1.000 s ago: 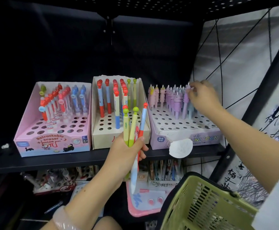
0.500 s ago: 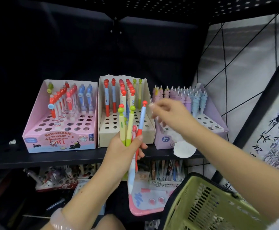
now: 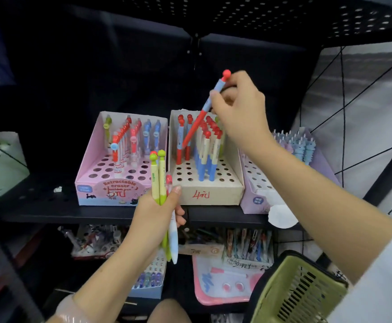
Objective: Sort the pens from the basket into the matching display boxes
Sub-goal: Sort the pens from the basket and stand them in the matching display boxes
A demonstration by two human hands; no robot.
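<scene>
A black shelf [image 3: 50,213] carries three display boxes: pink box [image 3: 97,164] left, beige box [image 3: 213,192] middle, lilac box [image 3: 260,197] right. A green basket [image 3: 295,294] sits near right. The right hand [image 3: 241,110] pinches a red-and-blue pen [image 3: 197,122], tilted over the beige box. The left hand [image 3: 155,213] grips a bunch of pens [image 3: 158,180] upright.

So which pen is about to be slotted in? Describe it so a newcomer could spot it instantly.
Start at the black shelf with three display boxes and find the middle beige box marked in red. Above its back rows, the right hand holds a slanted pen. Unlike the upright pens below, it tilts in mid-air: red ball top, pale blue upper barrel, red lower half.
</scene>
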